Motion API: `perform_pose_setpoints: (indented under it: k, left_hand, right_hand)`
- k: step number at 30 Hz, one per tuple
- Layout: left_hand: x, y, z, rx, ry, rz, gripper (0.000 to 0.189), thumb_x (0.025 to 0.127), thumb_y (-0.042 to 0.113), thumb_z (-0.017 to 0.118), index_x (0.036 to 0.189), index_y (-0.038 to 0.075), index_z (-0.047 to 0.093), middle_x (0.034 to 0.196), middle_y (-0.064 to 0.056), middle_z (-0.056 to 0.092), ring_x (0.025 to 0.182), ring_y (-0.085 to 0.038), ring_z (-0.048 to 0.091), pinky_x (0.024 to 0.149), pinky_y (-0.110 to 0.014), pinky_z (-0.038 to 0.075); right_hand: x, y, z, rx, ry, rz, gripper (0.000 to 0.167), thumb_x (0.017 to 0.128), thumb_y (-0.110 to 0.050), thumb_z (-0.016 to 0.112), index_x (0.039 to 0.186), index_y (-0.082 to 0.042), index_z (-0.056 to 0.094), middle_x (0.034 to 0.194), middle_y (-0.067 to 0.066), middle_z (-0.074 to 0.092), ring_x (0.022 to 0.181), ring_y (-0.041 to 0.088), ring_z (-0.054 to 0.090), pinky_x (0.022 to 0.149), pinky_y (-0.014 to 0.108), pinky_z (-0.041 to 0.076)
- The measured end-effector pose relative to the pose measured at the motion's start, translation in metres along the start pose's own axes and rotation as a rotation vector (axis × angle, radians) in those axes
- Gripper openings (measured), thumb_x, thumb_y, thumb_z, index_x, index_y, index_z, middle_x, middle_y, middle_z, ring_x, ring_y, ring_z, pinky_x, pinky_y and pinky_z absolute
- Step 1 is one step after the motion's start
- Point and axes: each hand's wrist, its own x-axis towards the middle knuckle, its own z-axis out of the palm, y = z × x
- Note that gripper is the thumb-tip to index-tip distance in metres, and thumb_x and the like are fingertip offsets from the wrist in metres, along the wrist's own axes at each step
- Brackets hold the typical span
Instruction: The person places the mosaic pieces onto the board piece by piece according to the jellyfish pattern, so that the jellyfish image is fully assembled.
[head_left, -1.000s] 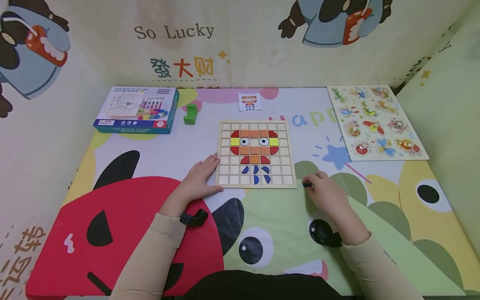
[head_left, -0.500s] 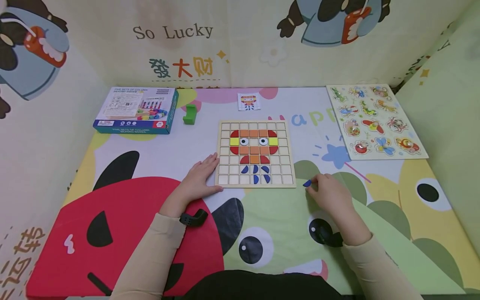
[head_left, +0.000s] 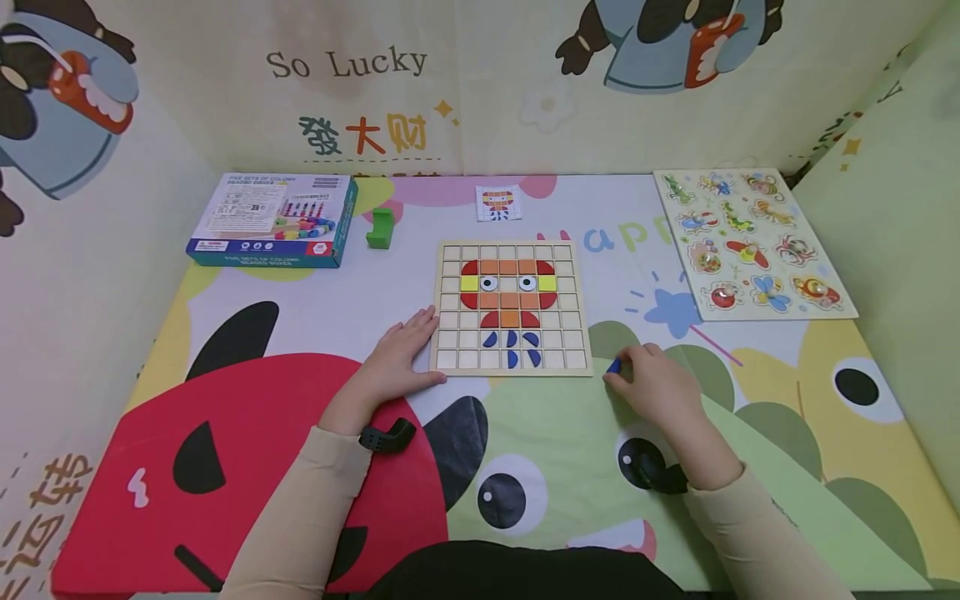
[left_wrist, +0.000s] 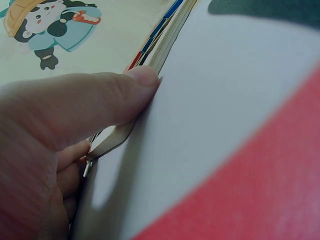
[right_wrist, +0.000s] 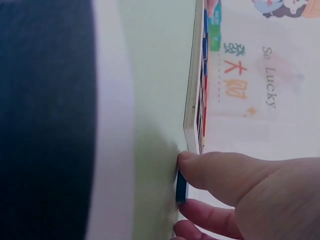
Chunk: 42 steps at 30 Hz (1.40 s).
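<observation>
A wooden grid board [head_left: 585,350] lies mid-table, bearing red, orange, yellow and blue pieces and two eye pieces, laid out as a figure. My left hand [head_left: 401,352] rests against its left side, fingers extended along the edge, thumb at the near corner; the left wrist view shows the thumb [left_wrist: 115,95] touching the board's side. Just right of the board, my right hand [head_left: 654,385] pinches a blue half-round piece [head_left: 614,366] close over the cloth. In the right wrist view this blue piece [right_wrist: 181,186] stands between thumb and forefinger.
Behind the board lies a small pattern card [head_left: 498,203] with a similar figure. A green block [head_left: 381,229] stands left of it, and a boxed toy set [head_left: 273,221] sits at the back left. An animal puzzle board [head_left: 756,246] lies at the back right.
The blue piece, dark and edge-on at first, has turned in my right fingers; its blue face showed half a second ago and is now partly covered by them. My left hand has stayed still.
</observation>
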Motion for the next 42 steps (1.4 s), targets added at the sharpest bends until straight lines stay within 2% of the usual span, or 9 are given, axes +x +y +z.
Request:
perform_pose_setpoints:
  k: [9,13,16,21,24,27,34,42]
  left_hand:
    - [0.0,-0.001,0.001,-0.006,0.002,-0.003,0.098,0.068,0.043,0.073,0.146,0.018,0.018,0.154,0.0,0.014,0.141,-0.02,0.01,0.113,-0.05,0.012]
    - [0.001,-0.001,0.0,-0.003,0.001,-0.006,0.099,0.068,0.044,0.073,0.146,0.018,0.018,0.154,0.0,0.014,0.141,-0.02,0.011,0.113,-0.05,0.012]
    - [0.001,-0.001,0.0,0.005,0.003,-0.007,0.099,0.068,0.044,0.073,0.146,0.018,0.018,0.154,0.0,0.014,0.141,-0.02,0.01,0.113,-0.049,0.012]
    - [0.001,-0.002,0.001,0.005,0.007,-0.007,0.099,0.068,0.045,0.073,0.146,0.018,0.018,0.154,0.0,0.014,0.142,-0.02,0.01,0.113,-0.049,0.012]
    - [0.002,-0.002,0.001,0.002,0.004,-0.004,0.099,0.068,0.045,0.073,0.146,0.017,0.018,0.154,0.0,0.014,0.142,-0.02,0.01,0.113,-0.049,0.011]
    - [0.002,-0.002,0.002,0.004,0.0,-0.002,0.099,0.069,0.045,0.072,0.146,0.018,0.017,0.154,0.0,0.013,0.142,-0.02,0.01,0.113,-0.049,0.011]
    - [0.001,-0.002,0.001,0.004,-0.006,-0.001,0.098,0.07,0.046,0.071,0.146,0.018,0.017,0.154,0.0,0.013,0.142,-0.02,0.009,0.113,-0.049,0.011]
    - [0.001,-0.001,0.001,-0.001,-0.001,0.001,0.097,0.069,0.046,0.072,0.146,0.018,0.018,0.154,0.0,0.013,0.142,-0.02,0.01,0.113,-0.049,0.012]
  right_hand:
    - [0.004,0.004,0.003,0.013,0.028,-0.029,0.036,0.084,-0.032,0.059,0.108,-0.005,0.056,0.104,0.017,0.054,0.084,0.031,0.056,0.064,0.046,0.046]
    - [0.004,-0.003,0.001,0.028,0.05,-0.035,0.035,0.083,-0.031,0.058,0.106,-0.004,0.058,0.105,0.016,0.057,0.085,0.03,0.056,0.064,0.045,0.045]
    - [0.006,-0.023,0.0,0.062,0.084,-0.065,0.032,0.082,-0.032,0.06,0.101,-0.006,0.06,0.098,0.011,0.062,0.077,0.025,0.056,0.057,0.038,0.043]
    - [0.011,-0.074,0.01,0.18,0.133,-0.151,0.03,0.08,-0.028,0.063,0.103,-0.008,0.06,0.09,0.004,0.067,0.066,0.015,0.055,0.051,0.025,0.039]
    - [0.014,-0.099,0.019,0.246,0.125,-0.158,0.031,0.08,-0.028,0.063,0.105,-0.01,0.059,0.086,0.001,0.067,0.065,0.013,0.054,0.053,0.023,0.038]
    - [0.019,-0.115,0.026,0.258,0.104,-0.136,0.029,0.079,-0.029,0.064,0.102,-0.012,0.059,0.078,-0.002,0.063,0.064,0.013,0.052,0.052,0.023,0.037]
    - [0.027,-0.127,0.036,0.13,0.058,-0.144,0.022,0.079,-0.031,0.063,0.093,-0.014,0.061,0.066,-0.004,0.056,0.06,0.014,0.05,0.046,0.025,0.034]
    - [0.035,-0.128,0.042,-0.031,0.025,-0.185,0.021,0.079,-0.036,0.063,0.088,-0.017,0.062,0.072,-0.004,0.058,0.061,0.013,0.052,0.044,0.026,0.037]
